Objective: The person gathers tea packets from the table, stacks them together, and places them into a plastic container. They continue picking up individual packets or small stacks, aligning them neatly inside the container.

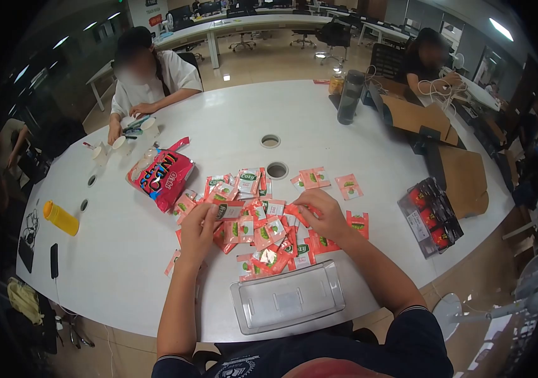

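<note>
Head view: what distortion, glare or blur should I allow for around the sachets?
Head view: wide-angle distortion makes the white table look bowed, corners go black; head view: a bright glint on the sachets near the clear container; head view: the smallest print is too soft to read.
</note>
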`<state>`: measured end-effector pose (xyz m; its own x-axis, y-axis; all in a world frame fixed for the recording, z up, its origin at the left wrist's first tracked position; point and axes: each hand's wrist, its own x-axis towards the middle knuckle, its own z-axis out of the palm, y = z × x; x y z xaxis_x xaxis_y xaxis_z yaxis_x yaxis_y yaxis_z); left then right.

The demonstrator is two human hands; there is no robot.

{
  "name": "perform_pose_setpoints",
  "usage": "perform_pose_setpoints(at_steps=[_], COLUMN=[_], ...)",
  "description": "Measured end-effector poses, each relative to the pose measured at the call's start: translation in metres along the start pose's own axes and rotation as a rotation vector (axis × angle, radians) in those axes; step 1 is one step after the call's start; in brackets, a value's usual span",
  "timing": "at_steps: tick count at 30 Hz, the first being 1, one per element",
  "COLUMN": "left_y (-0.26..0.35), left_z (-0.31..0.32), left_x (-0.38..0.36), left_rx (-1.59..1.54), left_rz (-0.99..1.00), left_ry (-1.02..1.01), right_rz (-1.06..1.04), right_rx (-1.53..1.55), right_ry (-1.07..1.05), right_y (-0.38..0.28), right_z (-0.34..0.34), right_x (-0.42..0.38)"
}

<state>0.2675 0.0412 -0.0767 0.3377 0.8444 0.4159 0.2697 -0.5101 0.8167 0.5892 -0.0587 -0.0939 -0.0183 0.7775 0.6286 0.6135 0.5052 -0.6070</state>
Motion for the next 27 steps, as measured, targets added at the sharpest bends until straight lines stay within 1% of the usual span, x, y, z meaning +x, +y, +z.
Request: perform_pose_setpoints(at_steps=[1, 2, 4, 5, 8, 12, 15, 24, 27], left_y=[0.0, -0.011, 0.012, 0.016, 0.003, 0.009, 0.01, 0.016, 0.004], left_z=[0.002, 0.005, -0.004, -0.001, -0.002, -0.004, -0.004, -0.006, -0.003], left_x=[-0.002, -0.002, 0.0, -0.002, 0.001, 0.003, 0.003, 0.003, 0.003], left_rx=[-0.131, -0.272, -0.293, -0.324, -0.505, -0.572, -0.638, -0.561, -0.617], left_rz=[-0.131, -0.169, -0.308, -0.361, -0.43, -0.431, -0.449, -0.438, -0.41], left_ry=[0.014, 0.017, -0.041, 0.004, -0.055, -0.11, -0.107, -0.116, -0.087], right_rz=[-0.011, -0.022, -0.039, -0.033, -0.056, -0.032, -0.053, -0.038, -0.056], right_rx=[-0.017, -0.026, -0.005, -0.018, -0.05, -0.04, -0.059, -0.065, -0.054], right_ry=[0.013, 0.016, 0.022, -0.009, -0.018, -0.028, -0.023, -0.04, -0.035], right_y=[0.0, -0.001, 0.0, -0.002, -0.005, -0.007, -0.005, -0.006, -0.004], right_z=[-0.001, -0.002, 0.001, 0.0, 0.003, 0.002, 0.001, 0.0, 0.001], right_x=[0.0, 0.0, 0.0, 0.001, 0.003, 0.003, 0.003, 0.001, 0.004])
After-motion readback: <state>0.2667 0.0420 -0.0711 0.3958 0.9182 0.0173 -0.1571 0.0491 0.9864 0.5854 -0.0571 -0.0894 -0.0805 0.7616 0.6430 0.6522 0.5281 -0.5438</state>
